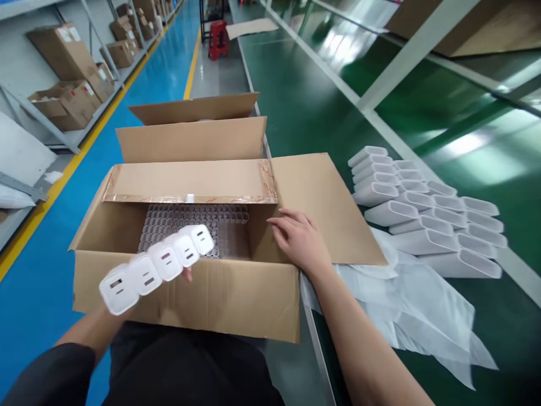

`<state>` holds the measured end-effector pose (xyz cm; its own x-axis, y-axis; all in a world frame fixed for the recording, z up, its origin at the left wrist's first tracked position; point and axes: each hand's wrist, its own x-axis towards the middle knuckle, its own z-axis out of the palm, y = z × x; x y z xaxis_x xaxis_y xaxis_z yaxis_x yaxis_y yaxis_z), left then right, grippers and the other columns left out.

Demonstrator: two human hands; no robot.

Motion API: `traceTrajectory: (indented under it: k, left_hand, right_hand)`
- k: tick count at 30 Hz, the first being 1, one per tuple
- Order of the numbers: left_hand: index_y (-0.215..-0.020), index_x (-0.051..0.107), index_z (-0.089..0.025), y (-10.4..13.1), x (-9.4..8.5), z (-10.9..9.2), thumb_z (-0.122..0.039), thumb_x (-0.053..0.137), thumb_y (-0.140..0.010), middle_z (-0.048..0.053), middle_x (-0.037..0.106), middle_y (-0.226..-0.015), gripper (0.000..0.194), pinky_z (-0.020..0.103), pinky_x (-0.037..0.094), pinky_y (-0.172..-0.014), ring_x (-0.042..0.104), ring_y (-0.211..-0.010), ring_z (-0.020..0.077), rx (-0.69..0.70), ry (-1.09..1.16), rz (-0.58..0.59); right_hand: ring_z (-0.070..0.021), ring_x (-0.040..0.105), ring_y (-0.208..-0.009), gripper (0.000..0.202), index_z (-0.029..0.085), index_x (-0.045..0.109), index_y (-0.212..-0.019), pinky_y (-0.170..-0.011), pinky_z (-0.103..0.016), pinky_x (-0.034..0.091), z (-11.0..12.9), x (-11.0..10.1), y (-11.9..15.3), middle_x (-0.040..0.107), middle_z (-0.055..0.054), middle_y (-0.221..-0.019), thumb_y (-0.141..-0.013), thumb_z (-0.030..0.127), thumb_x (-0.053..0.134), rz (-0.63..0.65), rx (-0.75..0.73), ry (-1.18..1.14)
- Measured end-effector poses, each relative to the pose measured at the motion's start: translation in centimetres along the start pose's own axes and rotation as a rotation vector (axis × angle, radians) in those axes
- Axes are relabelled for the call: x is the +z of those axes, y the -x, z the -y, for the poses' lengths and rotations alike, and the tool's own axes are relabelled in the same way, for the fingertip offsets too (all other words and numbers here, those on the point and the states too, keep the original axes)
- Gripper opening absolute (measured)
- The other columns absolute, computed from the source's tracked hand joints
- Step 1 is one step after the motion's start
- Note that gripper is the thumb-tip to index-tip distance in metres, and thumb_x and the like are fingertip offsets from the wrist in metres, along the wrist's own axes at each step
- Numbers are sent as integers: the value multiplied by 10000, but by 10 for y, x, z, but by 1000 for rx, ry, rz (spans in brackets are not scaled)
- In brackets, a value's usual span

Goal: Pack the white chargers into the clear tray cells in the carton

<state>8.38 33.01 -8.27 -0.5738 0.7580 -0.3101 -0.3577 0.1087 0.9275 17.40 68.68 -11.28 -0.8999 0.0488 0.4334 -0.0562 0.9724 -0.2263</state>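
Observation:
A slanting row of several white rounded-square pieces with dark slots (166,261) rests in my left hand (187,274), which is mostly hidden beneath it; a fingertip shows under the row. The row is over the near wall of an open cardboard box (186,293). Inside the box, small clear compartments (181,217) stand in rows, with a gap at their right. My right hand (301,238) is at the box's right side, by the spread flap (325,208), fingers loosely apart and holding nothing.
Stacked white oval sleeves (426,214) stand on the green surface (296,101) at right, beside crumpled translucent sheets (414,299). Shelves with cartons (70,53) line the left. A red stool (218,40) is farther back.

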Motion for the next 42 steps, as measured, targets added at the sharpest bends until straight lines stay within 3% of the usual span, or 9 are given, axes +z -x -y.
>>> traceTrajectory:
  k: [1, 4, 8, 13, 18, 22, 32, 42]
  left_hand:
    - [-1019, 697, -201, -2, 16, 9, -839, 609, -595, 111, 676, -942, 771, 434, 533, -694, 615, -829, 272, 65, 106, 11]
    - [-960, 693, -206, -9, 58, 23, -729, 679, -646, 102, 669, -963, 610, 382, 521, -668, 604, -823, 238, 229, 586, 208]
    - [-1001, 683, -221, -12, 85, 25, -560, 716, -710, 81, 669, -922, 448, 368, 508, -675, 593, -792, 216, 216, 783, 339]
    - [-1108, 661, -227, -16, 93, 35, -620, 670, -696, 92, 662, -896, 569, 375, 488, -667, 598, -798, 238, 177, 804, 435]
    - [-888, 662, -207, -20, 102, 42, -658, 653, -671, 98, 683, -872, 501, 380, 470, -653, 594, -755, 231, 121, 846, 468]
    - [-848, 661, -195, -22, 108, 41, -675, 602, -717, 103, 686, -839, 501, 380, 467, -653, 602, -733, 229, 59, 858, 500]
    - [-1210, 647, -196, -20, 118, 31, -619, 492, -859, 95, 681, -784, 571, 360, 458, -636, 614, -701, 228, -62, 846, 493]
    - [-863, 678, -189, -23, 118, 37, -622, 540, -830, 98, 698, -777, 456, 363, 468, -647, 639, -706, 233, -37, 808, 530]
  right_hand:
    - [-287, 596, -1188, 263, 199, 723, -1016, -998, -481, 440, 0, 1, 0, 768, -84, -984, -931, 210, 475, 8, -3, 4]
    - [-292, 594, -1187, 266, 197, 727, -1011, -998, -491, 438, 1, 0, -1, 768, -83, -991, -925, 221, 476, 38, 1, 19]
    - [-294, 594, -1180, 280, 191, 731, -1002, -1001, -494, 436, 4, -1, -1, 762, -97, -1002, -925, 240, 467, 60, 20, 40]
    - [-297, 588, -1195, 274, 212, 732, -1001, -1000, -509, 435, 4, -1, -1, 756, -104, -1014, -917, 248, 474, 64, 42, 39]
    - [-293, 584, -1204, 268, 205, 732, -996, -1011, -502, 432, 3, 0, 0, 755, -103, -1008, -916, 247, 480, 77, 49, 34]
    - [-289, 580, -1212, 270, 202, 733, -999, -1022, -505, 421, 4, 1, 1, 747, -113, -1043, -915, 252, 481, 75, 65, 32]
    - [-296, 568, -1230, 272, 208, 733, -1004, -1034, -513, 413, 6, -1, -1, 747, -114, -1036, -908, 255, 483, 100, 98, 16]
    - [-312, 559, -1229, 274, 226, 736, -988, -1016, -522, 407, 6, -2, 0, 745, -107, -1049, -900, 274, 482, 96, 107, -1]
